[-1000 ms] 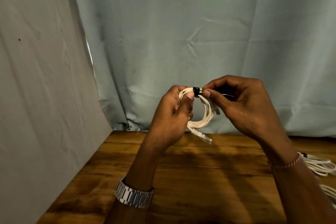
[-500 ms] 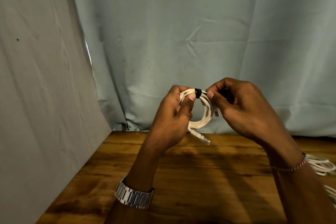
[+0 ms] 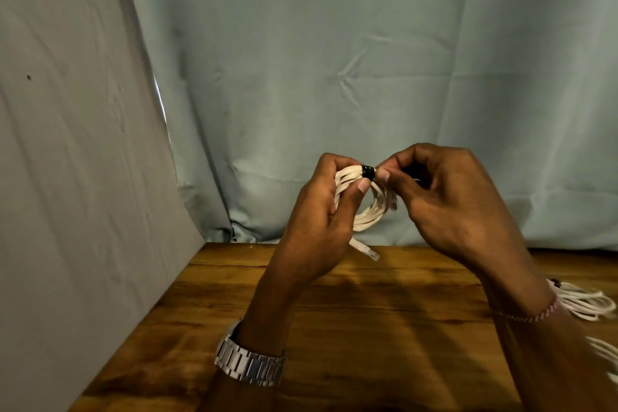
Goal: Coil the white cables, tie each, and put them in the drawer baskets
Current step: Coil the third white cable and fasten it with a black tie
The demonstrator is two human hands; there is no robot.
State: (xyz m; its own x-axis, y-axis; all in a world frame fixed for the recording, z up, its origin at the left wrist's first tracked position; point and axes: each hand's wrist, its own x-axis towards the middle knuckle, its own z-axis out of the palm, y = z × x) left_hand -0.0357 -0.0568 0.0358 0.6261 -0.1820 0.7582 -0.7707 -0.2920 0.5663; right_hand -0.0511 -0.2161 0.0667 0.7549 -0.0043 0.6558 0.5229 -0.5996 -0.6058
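a: where was the coiled white cable (image 3: 369, 211)?

b: up in the air above the brown wooden table (image 3: 368, 328), between my two hands. my left hand (image 3: 321, 211) had its fingers and thumb curled round one side of the coil, so much of the loop was hidden behind it.

a: and the narrow black tie band (image 3: 367, 172)?

b: wrapped round the top of the coil. my right hand (image 3: 444, 197) pinched right beside it; something dark sat inside those curled fingers, but i couldn't make out what.

a: anything else hard to see?

b: one clear plastic plug (image 3: 366, 250) poked out below my left hand. more loose white cables (image 3: 592, 306) lay on the table behind my right wrist, blurred and cut off at the edge.
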